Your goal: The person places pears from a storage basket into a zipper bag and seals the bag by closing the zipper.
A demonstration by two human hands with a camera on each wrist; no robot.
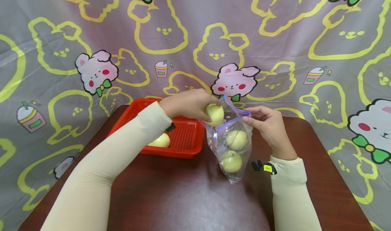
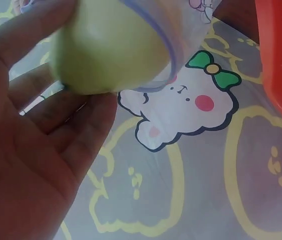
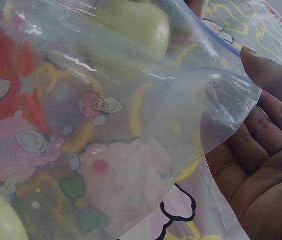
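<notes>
Apparent step: bagging; left hand point(image 1: 195, 103) grips pale fruit point(image 1: 215, 114) at mouth of clear bag point(image 1: 243, 154), two fruits point(image 1: 236, 140) inside; right hand point(image 1: 267, 126) pinches rim; next move likely calls for lowering, releasing fruit; another fruit point(image 1: 162, 141) in red basket point(image 1: 174, 152)

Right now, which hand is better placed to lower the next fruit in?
Probably the left hand: it holds the fruit at the mouth of the bag, while the right hand grips the bag's edge.
</notes>
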